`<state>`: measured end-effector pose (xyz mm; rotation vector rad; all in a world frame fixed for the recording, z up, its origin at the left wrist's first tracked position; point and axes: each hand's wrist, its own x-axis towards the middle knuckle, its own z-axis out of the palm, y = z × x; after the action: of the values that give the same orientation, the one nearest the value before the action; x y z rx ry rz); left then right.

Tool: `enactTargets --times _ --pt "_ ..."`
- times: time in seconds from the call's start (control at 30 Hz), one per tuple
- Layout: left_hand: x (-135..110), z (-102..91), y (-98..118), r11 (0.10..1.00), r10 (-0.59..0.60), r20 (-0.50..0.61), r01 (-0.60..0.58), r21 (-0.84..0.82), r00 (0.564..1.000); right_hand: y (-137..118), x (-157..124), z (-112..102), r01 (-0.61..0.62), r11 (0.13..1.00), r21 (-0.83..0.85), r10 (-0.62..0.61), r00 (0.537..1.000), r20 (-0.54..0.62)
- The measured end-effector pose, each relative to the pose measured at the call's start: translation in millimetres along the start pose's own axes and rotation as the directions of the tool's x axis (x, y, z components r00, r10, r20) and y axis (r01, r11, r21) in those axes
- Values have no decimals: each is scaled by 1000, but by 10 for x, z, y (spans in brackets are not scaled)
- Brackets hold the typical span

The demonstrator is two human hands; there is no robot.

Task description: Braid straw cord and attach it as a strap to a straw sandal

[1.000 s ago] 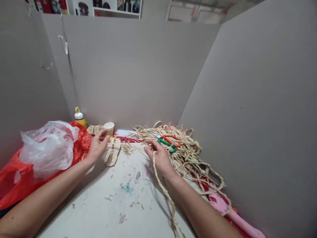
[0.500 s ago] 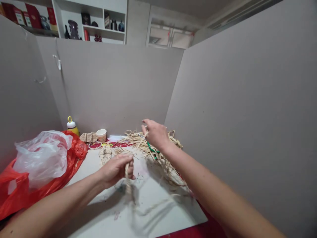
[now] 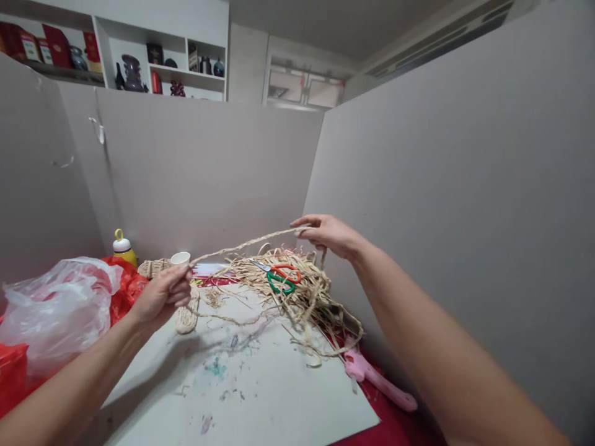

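The left hand [image 3: 160, 298] curls its fingers shut on one end of a braided straw cord [image 3: 242, 246]. The right hand [image 3: 330, 234] pinches the other end, so the cord runs taut between them above the bench [image 3: 279, 396]. A paper cup [image 3: 180, 258], contents unseen, stands just behind the left fingers. Bare bench lies below, and a cardboard wall [image 3: 418, 217] flanks the right fingers.

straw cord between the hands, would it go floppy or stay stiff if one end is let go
Probably floppy: the straw cord looks straight only where the left hand and right hand pull it, and loose strands below lie in limp curves. Likely light, being thin dry fibre. Its twisted surface probably grips rather than slips.
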<state>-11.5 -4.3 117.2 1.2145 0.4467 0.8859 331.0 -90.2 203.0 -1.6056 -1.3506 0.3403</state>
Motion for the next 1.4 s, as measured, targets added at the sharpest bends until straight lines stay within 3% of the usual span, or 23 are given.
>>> enactTargets --times 0.1,0.17,0.3,0.4,0.5,0.57,0.63,0.7,0.87,1.03,1.13,1.23,1.4 --pt "236 -220 -82 974 213 -230 -187 128 950 19 -221 -58 -9 984 179 -21 986 166" --pt "366 -351 -183 964 241 -276 -197 178 930 19 -357 -50 -31 936 350 -45 978 205" --pt "478 -411 -393 938 214 -281 -116 328 935 -94 -539 136 -94 644 759 -44 986 159" --pt "406 -243 -432 885 297 -286 -150 441 911 -238 -597 390 -74 524 849 -5 996 91" --pt "209 72 -388 836 364 -227 -209 508 904 -328 -594 677 -51 427 903 55 998 30" --pt "52 314 -397 847 225 -37 -177 501 974 -344 -562 861 -31 386 922 96 995 -7" --pt "-77 528 -476 899 -13 116 -39 436 993 -336 -513 1025 -16 371 929 116 993 -29" --pt "-154 671 -612 924 -184 202 99 368 962 -316 -451 1160 -1 378 926 116 992 -47" --pt "-145 683 -860 960 -250 203 214 183 947 -165 -286 1355 72 519 852 89 986 -137" --pt "-69 514 -755 967 -246 131 253 -35 960 261 -146 1383 97 791 604 7 986 -167" --pt "-50 451 -641 964 -235 106 246 -102 966 454 -122 1358 155 896 416 -71 975 -212" --pt "-47 415 -544 962 -228 96 239 -134 969 411 -202 1345 232 924 303 -185 967 -176" --pt "-75 402 -403 967 -185 130 204 -156 974 42 -500 1339 346 890 297 -360 933 -9"
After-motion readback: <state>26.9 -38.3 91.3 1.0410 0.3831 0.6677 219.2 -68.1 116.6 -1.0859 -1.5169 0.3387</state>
